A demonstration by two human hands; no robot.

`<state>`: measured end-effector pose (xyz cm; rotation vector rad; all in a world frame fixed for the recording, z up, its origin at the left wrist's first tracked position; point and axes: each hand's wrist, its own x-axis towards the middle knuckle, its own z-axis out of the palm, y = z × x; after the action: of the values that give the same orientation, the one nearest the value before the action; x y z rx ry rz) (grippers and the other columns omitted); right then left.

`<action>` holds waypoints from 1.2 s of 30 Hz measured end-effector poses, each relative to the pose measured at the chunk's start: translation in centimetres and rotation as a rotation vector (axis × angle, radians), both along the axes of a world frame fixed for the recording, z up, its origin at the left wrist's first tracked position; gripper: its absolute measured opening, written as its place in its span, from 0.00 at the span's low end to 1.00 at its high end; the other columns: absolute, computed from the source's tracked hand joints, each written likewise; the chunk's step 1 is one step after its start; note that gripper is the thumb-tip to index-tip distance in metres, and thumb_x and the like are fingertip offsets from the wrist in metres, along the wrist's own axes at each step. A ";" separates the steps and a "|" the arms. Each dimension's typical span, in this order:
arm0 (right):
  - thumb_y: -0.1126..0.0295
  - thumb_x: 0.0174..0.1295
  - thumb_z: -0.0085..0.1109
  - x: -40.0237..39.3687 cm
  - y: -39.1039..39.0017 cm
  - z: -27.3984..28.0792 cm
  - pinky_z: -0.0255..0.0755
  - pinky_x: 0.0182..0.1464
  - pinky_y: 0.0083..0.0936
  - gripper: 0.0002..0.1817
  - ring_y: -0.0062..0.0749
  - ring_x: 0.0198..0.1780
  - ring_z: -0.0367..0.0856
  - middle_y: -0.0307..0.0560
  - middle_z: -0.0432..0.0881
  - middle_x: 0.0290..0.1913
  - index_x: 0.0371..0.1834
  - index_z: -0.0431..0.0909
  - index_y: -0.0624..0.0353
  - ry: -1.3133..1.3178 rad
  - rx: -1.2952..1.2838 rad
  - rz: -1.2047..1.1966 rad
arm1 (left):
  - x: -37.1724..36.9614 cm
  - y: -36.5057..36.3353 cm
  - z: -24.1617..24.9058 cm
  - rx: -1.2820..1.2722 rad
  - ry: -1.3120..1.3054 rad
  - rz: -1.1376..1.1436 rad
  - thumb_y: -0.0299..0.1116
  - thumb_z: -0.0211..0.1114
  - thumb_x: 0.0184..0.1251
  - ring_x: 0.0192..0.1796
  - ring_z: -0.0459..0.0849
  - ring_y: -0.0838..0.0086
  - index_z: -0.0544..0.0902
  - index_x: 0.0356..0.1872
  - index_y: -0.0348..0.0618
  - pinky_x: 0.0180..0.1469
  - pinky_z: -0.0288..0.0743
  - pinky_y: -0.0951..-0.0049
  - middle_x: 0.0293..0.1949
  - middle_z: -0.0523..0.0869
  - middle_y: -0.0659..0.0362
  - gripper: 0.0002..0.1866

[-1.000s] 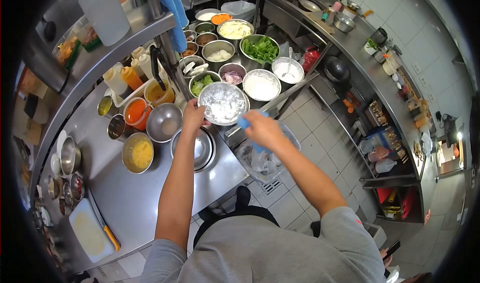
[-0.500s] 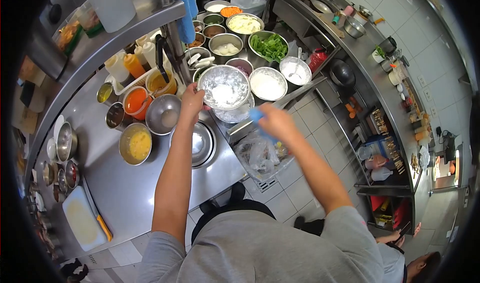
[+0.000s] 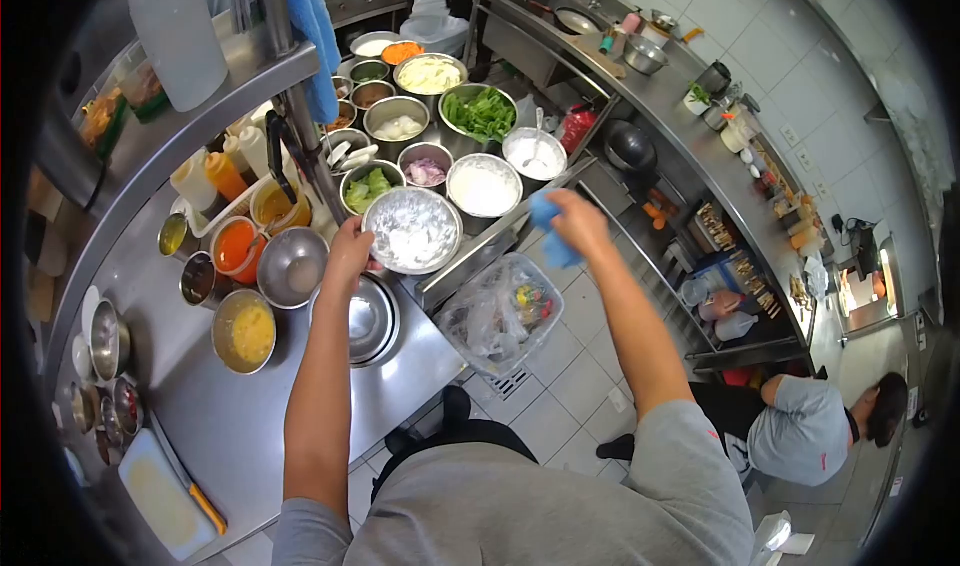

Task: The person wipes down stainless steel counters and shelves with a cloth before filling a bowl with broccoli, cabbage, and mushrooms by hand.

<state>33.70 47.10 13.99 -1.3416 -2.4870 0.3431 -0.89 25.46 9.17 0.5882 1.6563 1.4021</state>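
A kitchen seen from the wearer's head, looking down past two bare forearms. Near the middle of the frame, the left hand [image 3: 350,252] grips the left edge of a round dusted metal bowl [image 3: 412,232], its inside streaked with white powder. The right hand [image 3: 582,224], right of centre, has its fingers closed around a bunched blue cloth [image 3: 553,230], which hangs below them. The key relation is the gap: the cloth is to the right of the bowl and apart from its rim, while the left hand touches the opposite side. The bowl is round, so it has no long axis. Just above it are containers of green leaves [image 3: 369,189] and purple pieces [image 3: 425,172]; a bowl of white powder [image 3: 484,185] is at its upper right. Stacked metal bowls [image 3: 369,323] are at its lower left, and a clear bin of plastic bags [image 3: 486,318] at its lower right. In the earlier frame, the cloth is much closer to the held bowl, and a second floury bowl shows beneath it; now the cloth is farther away and only one such bowl is visible. At lower right, a person in a grey shirt [image 3: 800,432] now shows more fully.
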 end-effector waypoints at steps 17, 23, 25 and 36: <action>0.70 0.54 0.59 -0.4 8.0 -2.2 0.75 0.57 0.38 0.23 0.42 0.57 0.80 0.41 0.80 0.58 0.56 0.79 0.44 -0.046 -0.069 0.217 | 2.0 -1.1 -0.1 -0.101 0.146 0.158 0.37 0.63 0.69 0.22 0.76 0.78 0.65 0.70 0.40 0.19 0.75 0.77 0.37 0.79 0.57 0.32; 0.65 0.61 0.54 4.2 25.7 -0.6 0.78 0.50 0.41 0.16 0.48 0.52 0.84 0.49 0.85 0.51 0.50 0.84 0.45 -0.634 0.165 -0.169 | 5.1 -10.3 1.8 -0.069 0.165 0.279 0.34 0.61 0.70 0.27 0.77 0.82 0.70 0.66 0.40 0.22 0.72 0.82 0.34 0.78 0.62 0.25; 0.69 0.60 0.52 3.1 22.6 2.7 0.77 0.53 0.40 0.16 0.50 0.53 0.83 0.51 0.84 0.51 0.49 0.85 0.47 -0.218 0.125 -0.190 | 6.4 -13.9 1.7 -0.042 0.104 0.364 0.34 0.60 0.70 0.27 0.77 0.82 0.72 0.64 0.40 0.22 0.72 0.82 0.34 0.78 0.62 0.23; 0.77 0.60 0.51 4.0 5.5 -19.5 0.71 0.59 0.39 0.22 0.45 0.57 0.76 0.55 0.72 0.61 0.59 0.69 0.61 0.881 -0.613 -0.521 | 11.6 -20.5 -0.8 -0.131 -0.046 0.451 0.32 0.59 0.69 0.28 0.79 0.78 0.75 0.57 0.40 0.23 0.75 0.80 0.33 0.78 0.61 0.17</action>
<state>37.72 52.61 -5.49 -1.5120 -1.2931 1.2938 10.66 5.00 8.40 0.1055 1.9021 1.5877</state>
